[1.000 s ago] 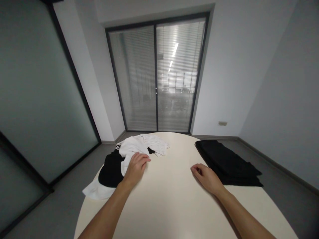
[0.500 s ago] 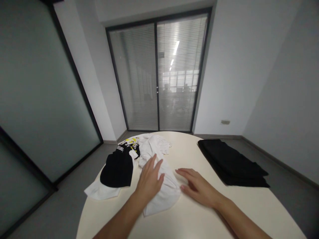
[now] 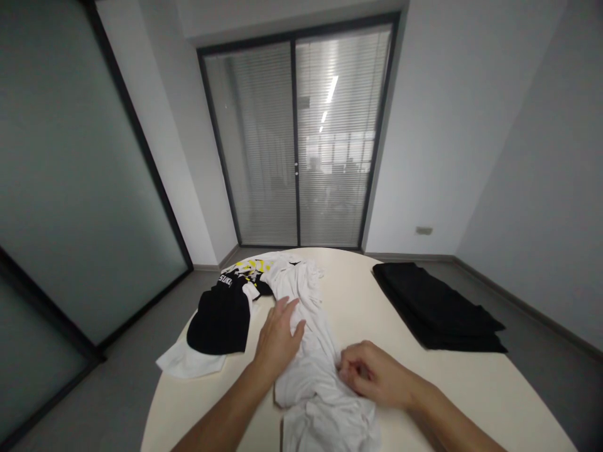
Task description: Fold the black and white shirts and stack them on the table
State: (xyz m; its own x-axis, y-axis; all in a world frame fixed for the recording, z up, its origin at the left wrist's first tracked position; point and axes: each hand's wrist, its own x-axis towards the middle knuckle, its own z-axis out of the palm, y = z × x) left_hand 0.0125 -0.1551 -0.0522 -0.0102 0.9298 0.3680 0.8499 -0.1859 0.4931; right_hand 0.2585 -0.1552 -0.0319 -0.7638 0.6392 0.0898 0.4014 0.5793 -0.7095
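Note:
A crumpled white garment (image 3: 320, 351) lies lengthwise across the table in front of me, its near end bunched in loose folds. Resting along its left edge is my left hand (image 3: 277, 336), fingers stretched out and thumb apart. My right hand (image 3: 372, 373) is at the garment's right edge, its fingers curled in and closed on the fabric there; the fingertips are partly hidden. Left of the garment sits a pile of clothes with a black piece (image 3: 221, 323) on top, bearing white lettering and yellow-and-white patterning, and a white piece (image 3: 191, 361) sticking out beneath.
Folded black cloth (image 3: 438, 311) lies on the right side of the round cream table (image 3: 348, 295). Behind the table stand a glazed window with blinds (image 3: 296, 144) and a white wall (image 3: 452, 125). Frosted glass panels (image 3: 80, 188) rise at the left.
The white garment has shifted toward me, its near end now bunched at the bottom of the view. My right hand has curled shut and moved slightly nearer. My left hand has shifted slightly down and left.

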